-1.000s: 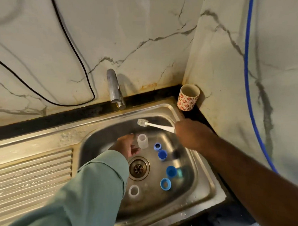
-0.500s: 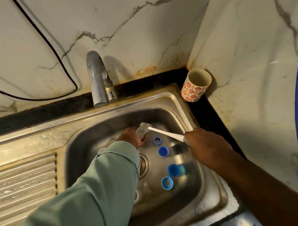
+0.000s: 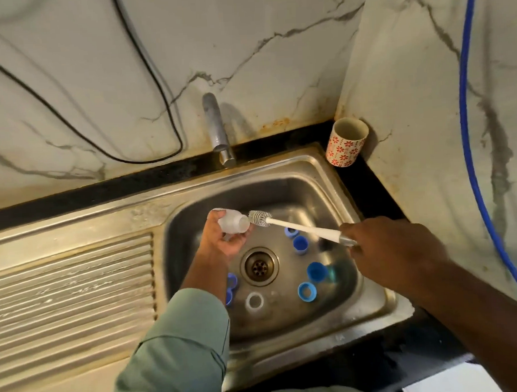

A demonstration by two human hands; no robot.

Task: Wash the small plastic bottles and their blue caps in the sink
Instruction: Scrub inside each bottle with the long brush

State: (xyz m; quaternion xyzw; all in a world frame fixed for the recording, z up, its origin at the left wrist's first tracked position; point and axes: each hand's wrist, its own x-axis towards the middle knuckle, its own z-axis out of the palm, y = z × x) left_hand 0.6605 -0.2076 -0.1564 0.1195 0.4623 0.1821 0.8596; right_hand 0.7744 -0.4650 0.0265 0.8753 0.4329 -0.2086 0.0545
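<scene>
clear plastic bottle sits gripped in your left hand; your right hand holds the white bottle brush at its mouth, so push inside next.

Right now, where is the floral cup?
In the head view the floral cup stands upright on the dark counter at the back right corner, beside the sink rim and right of the tap.

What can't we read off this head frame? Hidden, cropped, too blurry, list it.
1. Blue caps left of the drain: the left forearm hides part of them, so no count.
2. Brush at the mouth of the bottle: touching or short of it, unclear.
3. Brush handle end: hidden inside the right hand.
4. Tap: running or not, too blurred.
5. Bottle's base: covered by the left hand.
</scene>
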